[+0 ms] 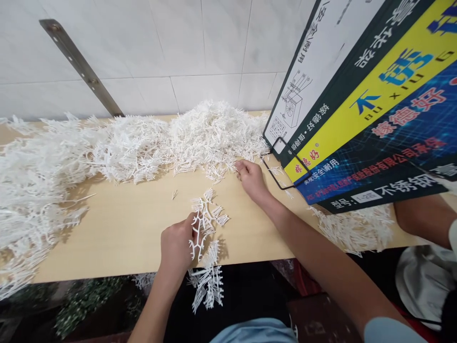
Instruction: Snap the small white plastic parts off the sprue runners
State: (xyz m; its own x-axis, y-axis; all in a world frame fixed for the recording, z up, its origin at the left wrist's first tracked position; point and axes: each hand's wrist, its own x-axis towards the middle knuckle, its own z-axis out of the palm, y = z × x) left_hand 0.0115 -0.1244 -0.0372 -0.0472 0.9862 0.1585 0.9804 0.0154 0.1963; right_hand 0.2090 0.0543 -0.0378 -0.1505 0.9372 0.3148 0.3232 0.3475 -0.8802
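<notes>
My left hand (178, 243) is closed around the white branched plastic sprig (203, 219), above the front edge of the board. More white sprigs (210, 286) dangle just beyond it, past that edge; whether they join the held piece I cannot tell. My right hand (252, 178) is closed in a pinch at the front of a heap of small white plastic twigs (214, 138). Anything between its fingers is hidden. A short loose twig (174, 194) lies on the board to the left of that hand.
Larger white sprigs (43, 190) spread over the left of the wooden board (117, 238). A large printed carton (357, 105) with a black wire frame (285, 164) stands at right. Beyond it, another person's arm (423, 219) rests near more white twigs (353, 228). A tiled wall (200, 47) closes the back.
</notes>
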